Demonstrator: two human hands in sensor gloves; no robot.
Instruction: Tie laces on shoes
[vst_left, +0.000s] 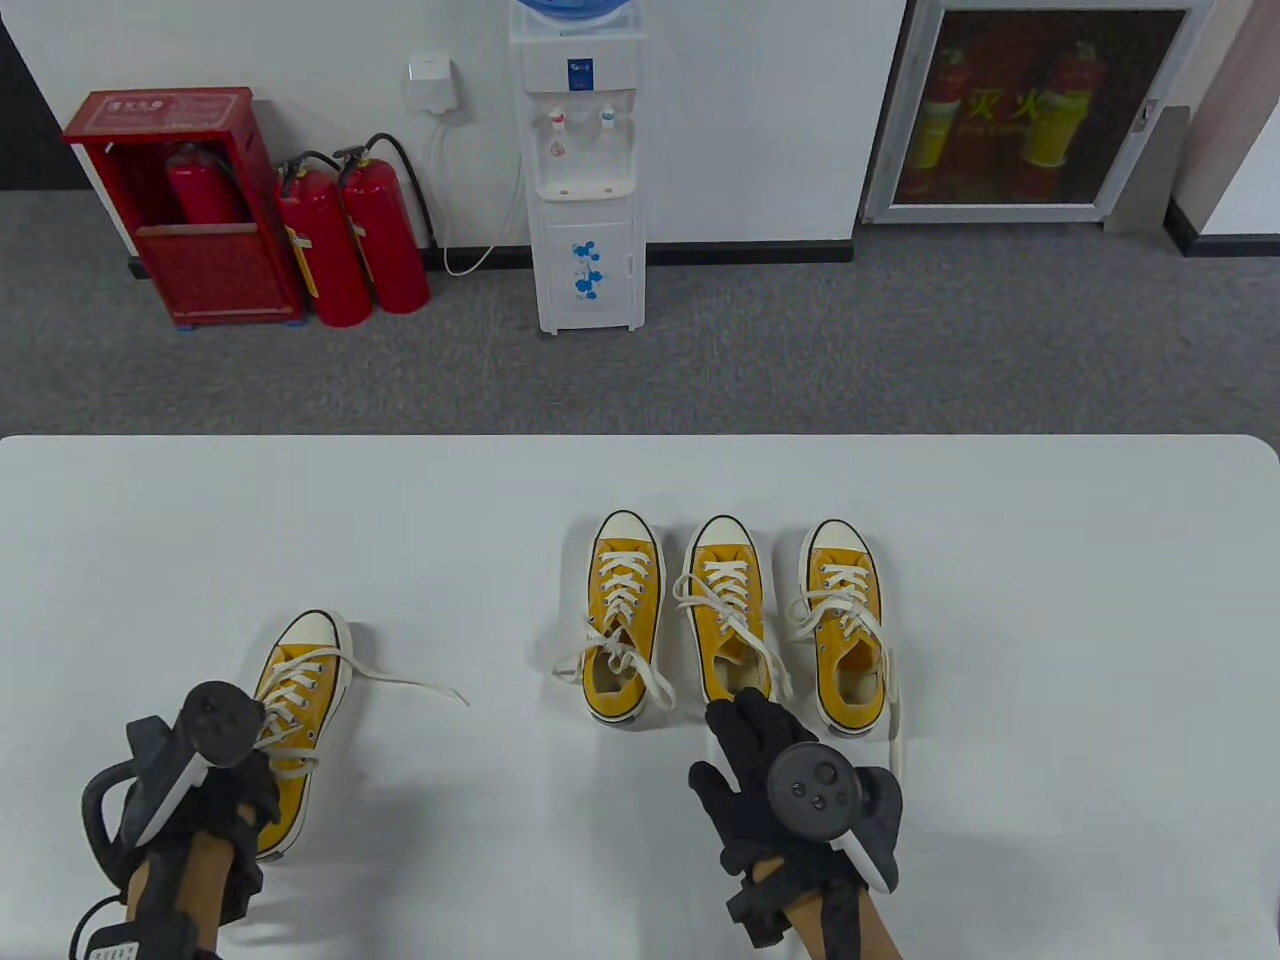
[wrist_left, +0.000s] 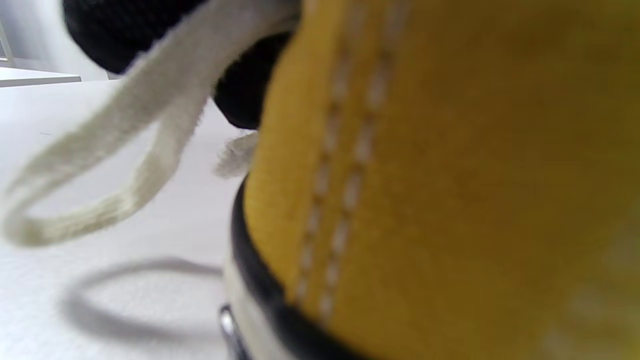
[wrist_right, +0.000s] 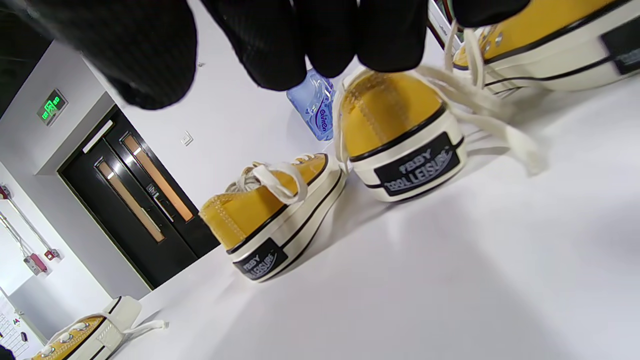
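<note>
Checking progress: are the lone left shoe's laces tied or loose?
Loose: one lace end trails across the table from the shoe; no bow shows.

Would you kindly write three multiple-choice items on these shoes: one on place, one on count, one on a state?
1. Where is the left hand?
A. on the lone shoe at left
B. on the middle shoe of the row
C. flat on bare table

2. How many yellow shoes lie on the table?
A. two
B. four
C. six

3. The lone shoe's laces are:
A. tied in a bow
B. removed
C. loose

Answers: 1 A, that hand covers its heel; 2 B, three in a row plus one; 3 C, one end trails across the table.
</note>
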